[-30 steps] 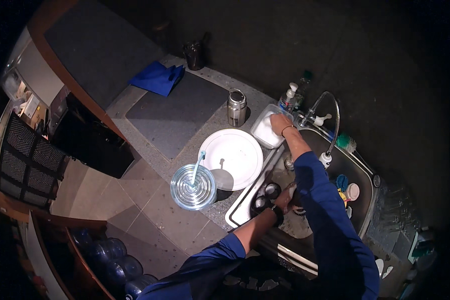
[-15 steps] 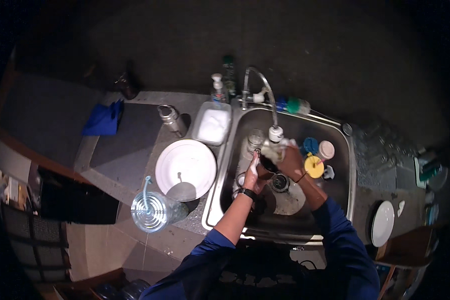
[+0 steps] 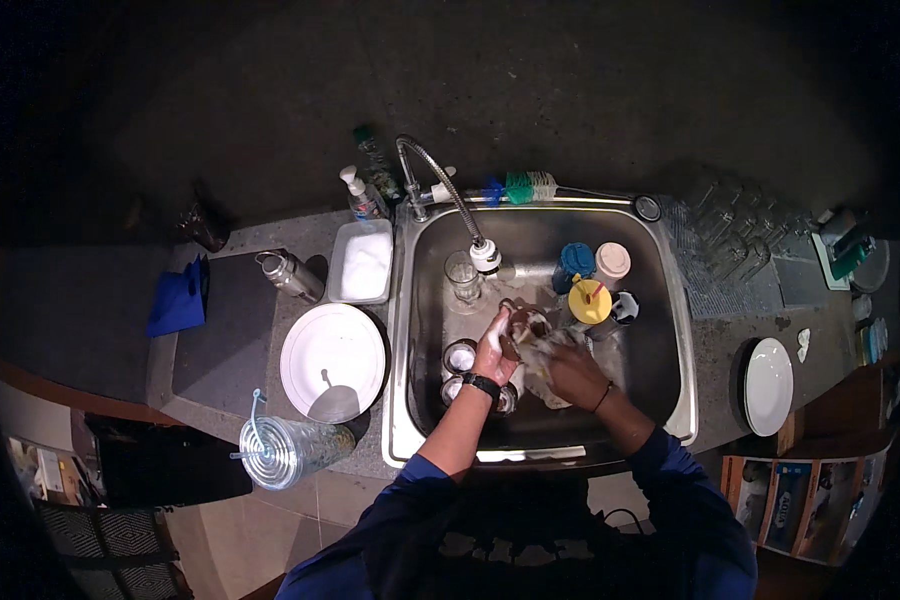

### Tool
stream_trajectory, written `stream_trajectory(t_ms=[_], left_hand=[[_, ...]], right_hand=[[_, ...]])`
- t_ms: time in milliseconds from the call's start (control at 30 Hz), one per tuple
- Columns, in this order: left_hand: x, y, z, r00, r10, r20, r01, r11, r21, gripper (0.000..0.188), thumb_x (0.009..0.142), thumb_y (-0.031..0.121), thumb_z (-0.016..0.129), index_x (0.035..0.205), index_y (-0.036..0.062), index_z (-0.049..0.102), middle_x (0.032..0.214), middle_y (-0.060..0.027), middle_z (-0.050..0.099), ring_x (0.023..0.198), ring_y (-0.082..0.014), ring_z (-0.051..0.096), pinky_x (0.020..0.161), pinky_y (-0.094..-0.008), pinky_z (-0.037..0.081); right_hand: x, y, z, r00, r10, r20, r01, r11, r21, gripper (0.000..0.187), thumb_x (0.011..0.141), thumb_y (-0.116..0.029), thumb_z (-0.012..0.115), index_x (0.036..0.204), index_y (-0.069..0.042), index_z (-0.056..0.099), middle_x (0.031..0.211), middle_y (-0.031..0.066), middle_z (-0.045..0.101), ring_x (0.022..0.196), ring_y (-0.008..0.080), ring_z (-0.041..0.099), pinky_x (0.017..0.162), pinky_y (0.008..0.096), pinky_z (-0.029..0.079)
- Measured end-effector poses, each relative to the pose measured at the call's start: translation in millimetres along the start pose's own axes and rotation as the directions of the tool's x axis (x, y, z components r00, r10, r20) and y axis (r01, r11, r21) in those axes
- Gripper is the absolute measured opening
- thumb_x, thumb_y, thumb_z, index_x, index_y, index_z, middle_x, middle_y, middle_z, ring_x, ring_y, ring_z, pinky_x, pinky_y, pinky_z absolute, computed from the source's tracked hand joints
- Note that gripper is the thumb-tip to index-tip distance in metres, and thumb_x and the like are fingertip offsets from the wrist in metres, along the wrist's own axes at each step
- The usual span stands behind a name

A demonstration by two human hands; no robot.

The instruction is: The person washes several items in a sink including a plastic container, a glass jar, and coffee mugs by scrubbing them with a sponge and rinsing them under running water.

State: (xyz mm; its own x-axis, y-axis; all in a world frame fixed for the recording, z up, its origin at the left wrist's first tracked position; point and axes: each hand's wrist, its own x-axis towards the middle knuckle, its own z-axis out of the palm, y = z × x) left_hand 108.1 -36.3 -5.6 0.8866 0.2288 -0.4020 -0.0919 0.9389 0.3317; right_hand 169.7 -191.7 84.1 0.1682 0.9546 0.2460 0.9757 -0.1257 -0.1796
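Observation:
Over the sink [image 3: 670,330], my left hand [image 3: 494,352], foamy and with a black band at its wrist, is closed round a dark brown, soapy cup-like vessel [image 3: 526,324]. My right hand [image 3: 578,374] is curled against the vessel's lower right side, partly smeared by motion. A pale soapy wad, like a sponge [image 3: 536,362], shows at its fingers; its exact kind is blurred. Below the left hand stand several small round containers, one a small jar [image 3: 460,357]. A clear glass [image 3: 463,278] stands farther back, close to the white faucet head [image 3: 485,256].
Right in the sink are a blue cup [image 3: 574,262], a pink-lidded cup [image 3: 612,261], a yellow-lidded cup [image 3: 590,302] and a dark cup [image 3: 625,307]. Left: a suds tub [image 3: 362,260], white plates [image 3: 300,345], a steel bottle [image 3: 292,277], a straw tumbler [image 3: 280,455]. Right: a white plate [image 3: 768,385], upturned glasses [image 3: 740,235].
The view has shifted, so the sink and counter sit differently in the picture. The vessel is turned and shows more of its brown side; my right hand has moved lower along it.

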Motion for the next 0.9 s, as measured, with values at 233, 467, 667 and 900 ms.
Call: stream_trajectory(t_ms=[233,467,667,900], left_hand=[[1.9,-7.2,-0.7,0.997,-0.073,-0.024,0.075,0.991,0.108,0.048,0.095,0.052,0.05,0.12,0.0116,0.059,0.115,-0.0064,0.066,0.102,-0.0235,0.064,0.088,-0.0429,0.052],[5.3,-9.9,-4.4,1.0,-0.005,-0.028,0.01,0.983,0.183,0.033,0.096,0.035,0.056,0.119,0.0109,0.055,0.112,-0.0058,0.063,0.102,-0.0212,0.063,0.088,-0.0382,0.052],[34.0,-11.7,-31.8,0.998,0.056,-0.007,-0.053,0.981,0.188,0.035,0.097,0.04,0.053,0.114,0.0099,0.059,0.102,-0.007,0.067,0.086,-0.023,0.067,0.083,-0.0406,0.054],[28.9,-8.6,-18.9,0.981,0.182,-0.065,-0.164,0.964,0.211,0.027,0.095,0.028,0.058,0.115,0.0091,0.057,0.1,-0.0035,0.065,0.094,-0.0175,0.063,0.081,-0.0325,0.052]], right_hand=[[-12.4,12.0,23.3,0.859,0.348,-0.375,-0.301,0.936,0.181,0.027,0.073,-0.008,0.066,0.101,-0.01,0.07,0.107,0.0123,0.065,0.101,0.0309,0.062,0.092,0.045,0.045],[-6.0,20.5,44.3,0.99,0.054,0.131,-0.115,0.847,0.52,0.045,0.089,-0.036,0.059,0.122,-0.006,0.057,0.127,0.0206,0.056,0.12,0.0368,0.052,0.107,0.0501,0.032],[7.5,34.6,60.7,0.988,0.0,0.152,-0.04,0.964,0.263,0.037,0.088,-0.038,0.059,0.101,-0.004,0.064,0.105,0.0197,0.064,0.101,0.0368,0.061,0.089,0.0477,0.048],[24.6,36.1,50.4,0.945,0.031,0.327,-0.293,0.528,0.797,0.057,0.087,-0.044,0.063,0.117,0.004,0.056,0.119,0.0272,0.058,0.117,0.0335,0.055,0.101,0.0397,0.04]])
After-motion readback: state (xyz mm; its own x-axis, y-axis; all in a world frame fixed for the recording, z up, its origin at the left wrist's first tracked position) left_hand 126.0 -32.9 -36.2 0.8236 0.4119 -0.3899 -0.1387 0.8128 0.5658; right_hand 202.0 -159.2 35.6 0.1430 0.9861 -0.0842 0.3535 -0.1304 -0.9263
